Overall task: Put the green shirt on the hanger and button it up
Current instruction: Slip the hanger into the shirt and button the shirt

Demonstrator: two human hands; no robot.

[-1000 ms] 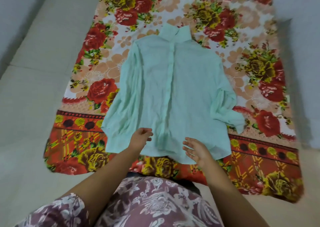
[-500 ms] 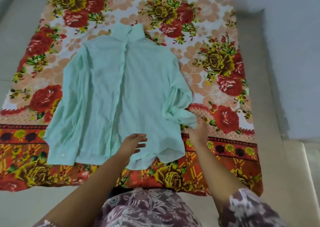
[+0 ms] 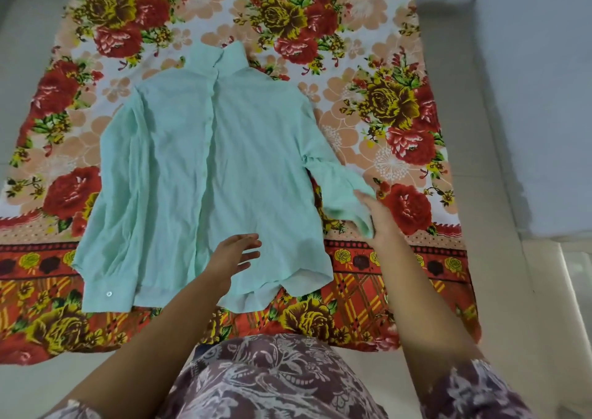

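Two bare hands over a green shirt (image 3: pixel 205 175) laid flat, front up, on a floral sheet (image 3: pixel 384 108) | left hand (image 3: pixel 232 257) spread, fingers apart, above the hem | right hand (image 3: pixel 379 217) at the sleeve cuff (image 3: pixel 344 199), its grip too blurred to tell | collar farthest from both hands

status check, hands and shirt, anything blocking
Left hand open, flat on green shirt near the hem. Right hand at the right sleeve cuff, grip unclear. Shirt flat on floral sheet. No hanger in view.
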